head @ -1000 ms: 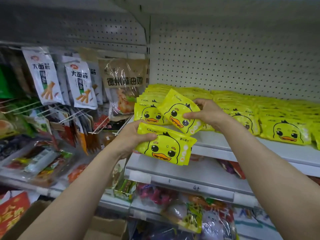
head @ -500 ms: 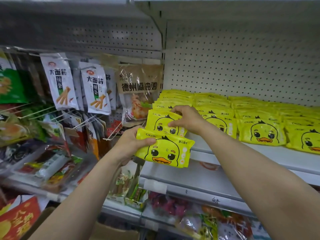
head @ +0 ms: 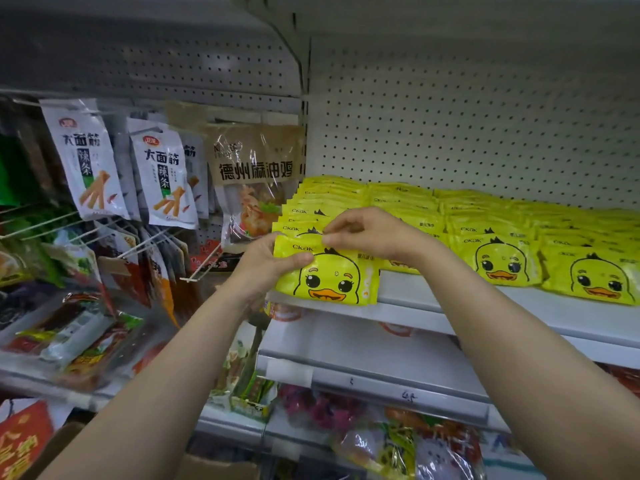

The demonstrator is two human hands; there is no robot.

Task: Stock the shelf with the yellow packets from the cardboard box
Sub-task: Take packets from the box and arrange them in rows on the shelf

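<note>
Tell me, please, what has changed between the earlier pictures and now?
The left hand has lifted its yellow packet up to the shelf edge, at the front of the leftmost row. The right hand has let go of the packet it placed and now pinches this packet's top edge. The other rows of packets stayed put.

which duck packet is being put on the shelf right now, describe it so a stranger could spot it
Find the grey shelf lined with yellow duck packets. At its left end, the front packet overhangs the shelf edge, gripped by the left hand and pinched by the right hand.
</note>
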